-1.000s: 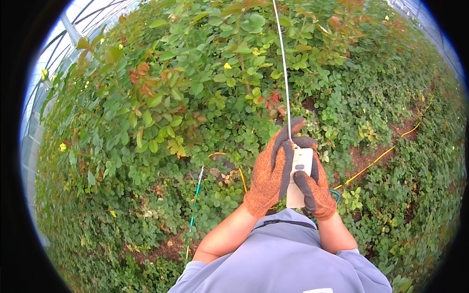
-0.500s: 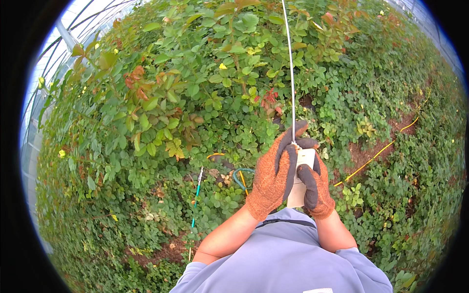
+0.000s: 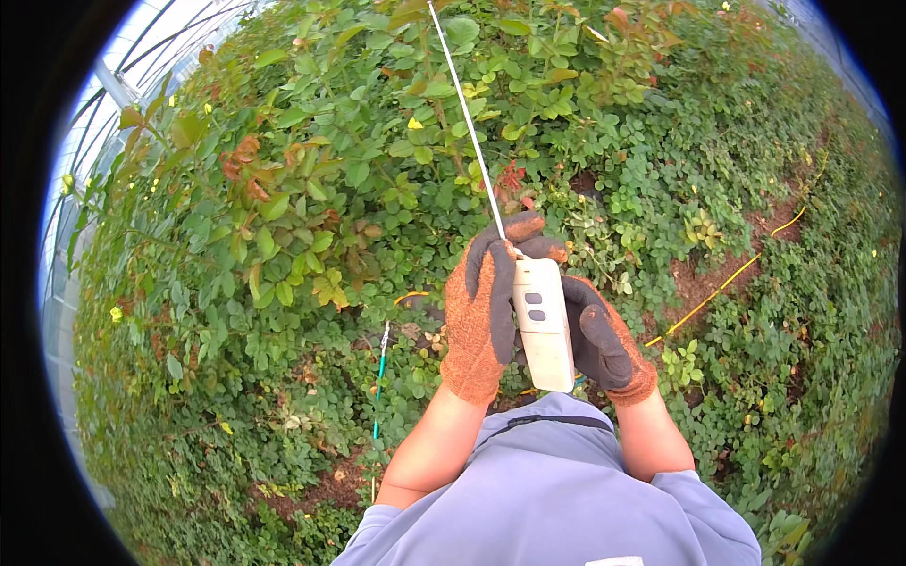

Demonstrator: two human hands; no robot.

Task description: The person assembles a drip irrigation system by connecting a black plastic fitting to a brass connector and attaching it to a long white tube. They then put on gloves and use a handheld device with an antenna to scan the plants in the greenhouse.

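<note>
A white handheld remote control (image 3: 543, 321) with two dark grey buttons sits in front of my chest, tilted slightly. From its top a long thin silver antenna (image 3: 462, 99) runs up over the leaves. My left hand (image 3: 483, 321), in an orange knitted glove with a dark coated palm, is closed on the remote's upper left side. My right hand (image 3: 609, 344), gloved alike, is cupped against the remote's right edge. Its thumb is lifted off the buttons, and some of its fingers are hidden behind the remote.
Dense leafy rose-like bushes (image 3: 377, 170) surround me, tallest ahead. A yellow hose (image 3: 714, 291) crosses bare soil at right. A teal rod with a metal tip (image 3: 381, 377) stands among the leaves left of my forearm. A greenhouse frame (image 3: 118, 87) shows at far left.
The remote has shifted left and turned its buttoned face into view, and the antenna now leans left. My right thumb has come off the remote's face.
</note>
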